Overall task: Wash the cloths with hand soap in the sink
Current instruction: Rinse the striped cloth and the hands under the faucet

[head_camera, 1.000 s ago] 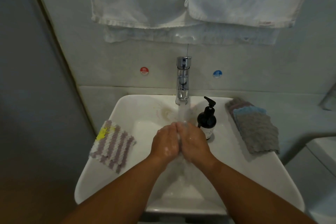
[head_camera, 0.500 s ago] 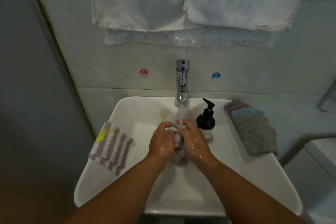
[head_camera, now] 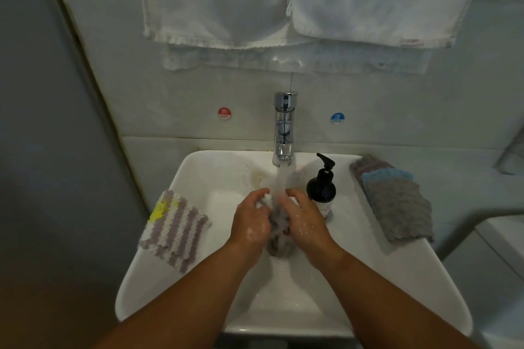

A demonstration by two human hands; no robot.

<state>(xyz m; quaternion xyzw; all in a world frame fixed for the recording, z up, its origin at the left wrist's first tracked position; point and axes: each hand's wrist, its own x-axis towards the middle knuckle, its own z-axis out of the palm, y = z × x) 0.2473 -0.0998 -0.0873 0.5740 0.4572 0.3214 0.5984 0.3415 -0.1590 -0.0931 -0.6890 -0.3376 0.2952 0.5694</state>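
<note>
Now left hand point(head_camera: 251, 224), right hand point(head_camera: 304, 221): fingers point(head_camera: 261, 193) curled round wet cloth point(head_camera: 279, 239) in sink point(head_camera: 198, 176).

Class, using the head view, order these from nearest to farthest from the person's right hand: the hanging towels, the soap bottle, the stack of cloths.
1. Soap bottle, just beside the right hand.
2. Stack of cloths, on the right rim of the sink.
3. Hanging towels, high up at the back.

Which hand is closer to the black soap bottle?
Right. The right hand sits just beside the soap bottle; the left hand is farther, across the wet cloth.
</note>
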